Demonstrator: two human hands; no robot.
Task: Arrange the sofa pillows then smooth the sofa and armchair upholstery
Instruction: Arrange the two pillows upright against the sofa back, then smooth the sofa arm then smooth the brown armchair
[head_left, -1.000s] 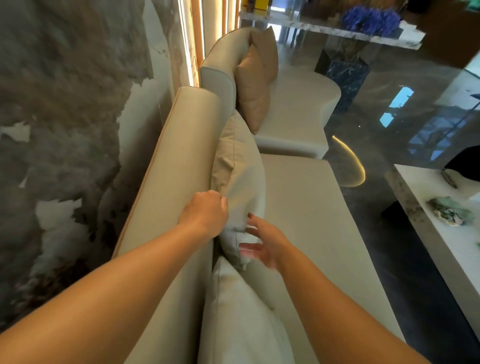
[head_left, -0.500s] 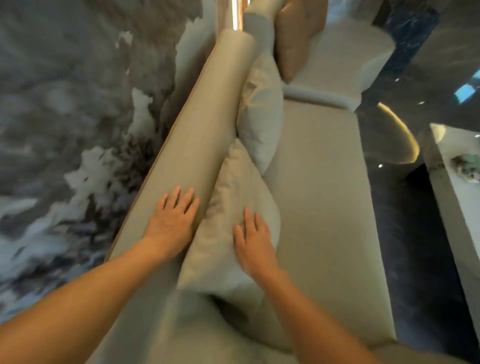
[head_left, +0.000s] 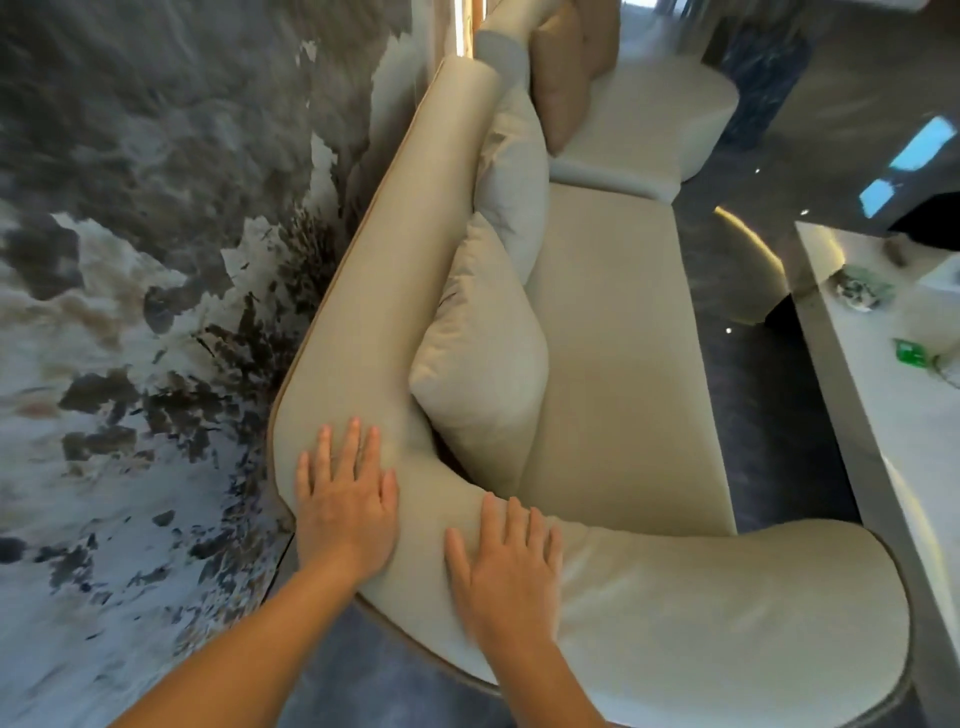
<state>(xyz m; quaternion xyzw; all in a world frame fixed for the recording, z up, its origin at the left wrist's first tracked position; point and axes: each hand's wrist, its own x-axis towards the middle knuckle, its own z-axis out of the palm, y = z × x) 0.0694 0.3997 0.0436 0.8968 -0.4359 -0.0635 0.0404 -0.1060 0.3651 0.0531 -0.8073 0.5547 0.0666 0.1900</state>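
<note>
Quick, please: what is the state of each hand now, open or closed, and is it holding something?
Left hand: open, flat on the sofa backrest, holding nothing.
Right hand: open, flat on the sofa's curved corner, holding nothing.

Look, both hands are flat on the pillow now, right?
Not quite. In the head view both hands, left hand and right hand, lie flat on the sofa's curved backrest, not on the pillow, which nobody touches.
</note>
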